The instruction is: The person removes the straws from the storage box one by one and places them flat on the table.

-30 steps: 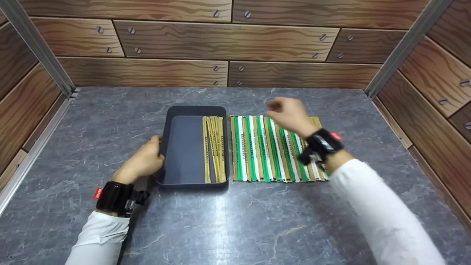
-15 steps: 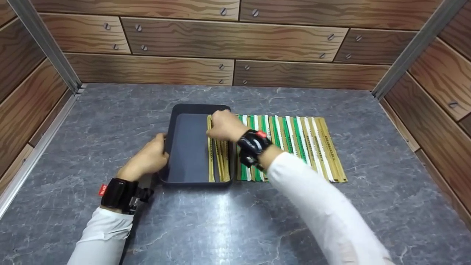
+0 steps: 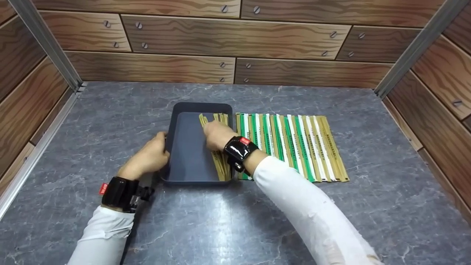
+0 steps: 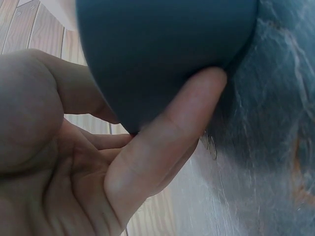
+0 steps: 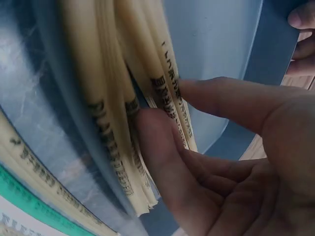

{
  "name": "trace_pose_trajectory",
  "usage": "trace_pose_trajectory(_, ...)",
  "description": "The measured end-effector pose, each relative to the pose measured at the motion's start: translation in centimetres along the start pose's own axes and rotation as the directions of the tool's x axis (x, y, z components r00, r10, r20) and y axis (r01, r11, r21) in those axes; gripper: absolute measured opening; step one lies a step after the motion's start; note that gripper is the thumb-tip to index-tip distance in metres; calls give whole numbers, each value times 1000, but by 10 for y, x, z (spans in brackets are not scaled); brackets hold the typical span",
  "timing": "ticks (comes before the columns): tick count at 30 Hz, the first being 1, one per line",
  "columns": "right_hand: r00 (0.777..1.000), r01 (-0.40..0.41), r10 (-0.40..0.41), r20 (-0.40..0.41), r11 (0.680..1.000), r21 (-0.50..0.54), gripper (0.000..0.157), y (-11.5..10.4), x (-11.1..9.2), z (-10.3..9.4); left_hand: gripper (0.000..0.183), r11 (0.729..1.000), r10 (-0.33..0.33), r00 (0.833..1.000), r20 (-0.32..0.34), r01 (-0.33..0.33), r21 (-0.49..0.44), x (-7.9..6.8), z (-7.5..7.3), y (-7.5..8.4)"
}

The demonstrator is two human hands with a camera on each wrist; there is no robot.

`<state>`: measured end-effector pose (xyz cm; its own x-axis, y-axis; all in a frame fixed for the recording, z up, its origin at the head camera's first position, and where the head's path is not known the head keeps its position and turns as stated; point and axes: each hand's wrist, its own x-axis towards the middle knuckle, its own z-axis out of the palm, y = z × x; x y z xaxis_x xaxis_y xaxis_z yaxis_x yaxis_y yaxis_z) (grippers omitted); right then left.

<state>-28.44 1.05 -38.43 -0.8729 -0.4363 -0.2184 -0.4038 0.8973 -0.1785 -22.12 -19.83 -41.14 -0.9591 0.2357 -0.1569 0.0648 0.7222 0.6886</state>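
Note:
A shallow dark grey tray [image 3: 187,147] lies on the table, with several long, thin, brown paper-wrapped sticks [image 3: 223,170] along its right side. My right hand [image 3: 217,137] reaches into it and pinches some of those sticks between thumb and fingers. In the right wrist view the pinched sticks [image 5: 170,73] stand slightly apart from the other brown ones [image 5: 110,142] by the tray wall. Their far ends lean left in the head view. My left hand [image 3: 149,155] grips the tray's left wall; in the left wrist view its fingers [image 4: 192,108] lie against the outer wall [image 4: 162,49].
Right of the tray lies a neat row of green, white and brown wrapped sticks [image 3: 290,147], side by side. The grey marbled table [image 3: 176,228] is bounded by wood-patterned panels [image 3: 176,36] at the back and sides.
My right hand has come left from above the row into the tray and taken hold of brown sticks, whose far ends now tilt left. My left hand has stayed on the tray.

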Motion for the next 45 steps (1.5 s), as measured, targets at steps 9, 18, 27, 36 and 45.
trace_pose_trajectory(9, 999, -14, 16, -30, 998, 66, 9, 8, 2, 0, 69, 1000, 11, 1000, 2, -11, -2, 2, 2, 5)
trace_pose_trajectory(18, 999, -6, 14, -42, 981, 196, 34, 18, -4, -10, 69, 999, 33, 999, -5, -33, 12, 2, 2, 5)
trace_pose_trajectory(27, 989, 85, 25, -144, 702, 707, 28, 35, -26, -35, 68, 999, 34, 999, -14, -34, 30, 0, -1, 4)
trace_pose_trajectory(36, 958, 130, 181, -221, 411, 902, 28, 93, -59, -49, 68, 1000, 28, 1000, -12, -28, 4, -1, -1, 2)
trace_pose_trajectory(45, 919, -13, 359, -162, 439, 898, 42, 217, -105, -51, 68, 999, 34, 999, -5, -34, 23, -1, 0, 2)
